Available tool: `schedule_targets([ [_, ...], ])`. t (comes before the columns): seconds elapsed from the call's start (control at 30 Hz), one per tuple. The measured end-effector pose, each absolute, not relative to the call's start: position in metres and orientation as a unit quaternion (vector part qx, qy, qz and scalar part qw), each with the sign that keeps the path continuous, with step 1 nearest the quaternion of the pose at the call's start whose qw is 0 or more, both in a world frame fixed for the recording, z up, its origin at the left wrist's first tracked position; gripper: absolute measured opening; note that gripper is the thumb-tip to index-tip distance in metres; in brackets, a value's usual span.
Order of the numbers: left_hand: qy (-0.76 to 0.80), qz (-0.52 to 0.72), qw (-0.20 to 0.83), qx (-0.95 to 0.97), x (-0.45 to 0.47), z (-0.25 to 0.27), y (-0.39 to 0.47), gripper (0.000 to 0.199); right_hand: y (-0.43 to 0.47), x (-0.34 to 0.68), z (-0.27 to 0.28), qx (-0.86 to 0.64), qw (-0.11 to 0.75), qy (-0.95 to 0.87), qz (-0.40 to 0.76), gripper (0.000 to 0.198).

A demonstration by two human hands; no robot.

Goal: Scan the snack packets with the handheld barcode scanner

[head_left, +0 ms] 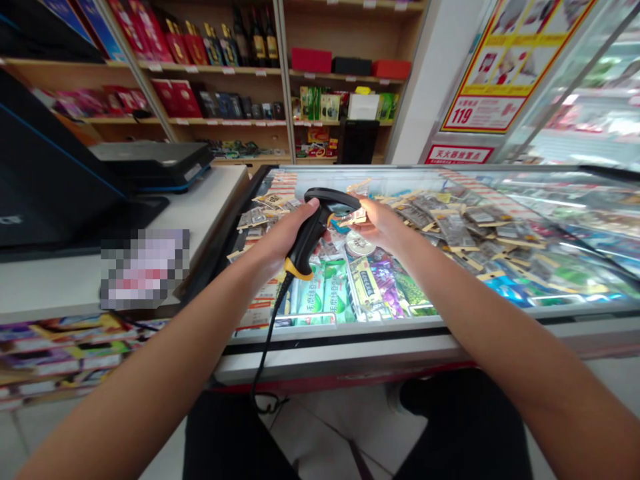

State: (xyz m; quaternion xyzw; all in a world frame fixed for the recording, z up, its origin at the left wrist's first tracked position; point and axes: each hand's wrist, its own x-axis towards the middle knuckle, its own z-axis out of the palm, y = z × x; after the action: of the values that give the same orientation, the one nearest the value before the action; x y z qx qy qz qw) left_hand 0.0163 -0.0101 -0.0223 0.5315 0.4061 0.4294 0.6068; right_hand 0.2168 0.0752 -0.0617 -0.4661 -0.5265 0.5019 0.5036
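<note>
A black and yellow barcode scanner (306, 243) is held over the glass-topped freezer (350, 337), its cable hanging down from the handle. My left hand (281, 235) is closed round the handle, with the thumb on its upper part near the head. My right hand (381, 221) is closed at the right end of the scanner's head, its fingers curled partly beneath. Some of the right fingers are hidden. Under the glass, green ice-cream packs (323, 290), a yellow-green pack (365, 280) and many brown packs (450, 227) lie below my hands.
To the left, a white counter (220, 193) carries a black flat scale (150, 160), a dark monitor-like device (45, 180) and a blurred-out object (145, 267). Shelves of bottles and boxes (313, 60) stand behind. Red-and-yellow posters (505, 67) hang at the right.
</note>
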Motion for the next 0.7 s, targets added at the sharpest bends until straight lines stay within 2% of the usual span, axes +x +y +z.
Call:
schedule_targets([
  [0.1, 0.402, 0.434, 0.615, 0.522, 0.015, -0.023, -0.007, 0.047, 0.075, 0.213, -0.063, -0.407, 0.523, -0.452, 0.597, 0.022],
  [0.2, 0.405, 0.437, 0.627, 0.502, 0.015, -0.022, -0.005, 0.046, 0.069, 0.212, -0.056, -0.397, 0.536, -0.445, 0.598, 0.021],
  [0.27, 0.407, 0.439, 0.632, 0.492, 0.014, -0.019, -0.005, 0.046, 0.065, 0.218, -0.048, -0.453, 0.526, -0.499, 0.518, 0.023],
  [0.33, 0.409, 0.452, 0.625, 0.488, 0.012, -0.014, -0.005, 0.046, 0.063, 0.233, -0.040, -0.545, 0.480, -0.590, 0.353, 0.031],
  [0.4, 0.418, 0.479, 0.601, 0.485, 0.008, -0.009, -0.005, 0.045, 0.063, 0.254, -0.033, -0.623, 0.379, -0.667, 0.151, 0.037],
  [0.5, 0.437, 0.528, 0.549, 0.479, -0.001, 0.000, -0.002, 0.045, 0.062, 0.274, -0.029, -0.688, 0.196, -0.698, -0.020, 0.042],
  [0.57, 0.444, 0.562, 0.514, 0.472, -0.006, 0.004, 0.001, 0.044, 0.058, 0.269, -0.030, -0.682, 0.151, -0.712, -0.069, 0.042],
  [0.63, 0.446, 0.590, 0.488, 0.463, -0.011, 0.008, 0.004, 0.043, 0.049, 0.247, -0.034, -0.624, 0.189, -0.755, -0.064, 0.040],
  [0.7, 0.442, 0.613, 0.471, 0.455, -0.015, 0.010, 0.006, 0.043, 0.038, 0.212, -0.039, -0.534, 0.242, -0.810, 0.027, 0.035],
])
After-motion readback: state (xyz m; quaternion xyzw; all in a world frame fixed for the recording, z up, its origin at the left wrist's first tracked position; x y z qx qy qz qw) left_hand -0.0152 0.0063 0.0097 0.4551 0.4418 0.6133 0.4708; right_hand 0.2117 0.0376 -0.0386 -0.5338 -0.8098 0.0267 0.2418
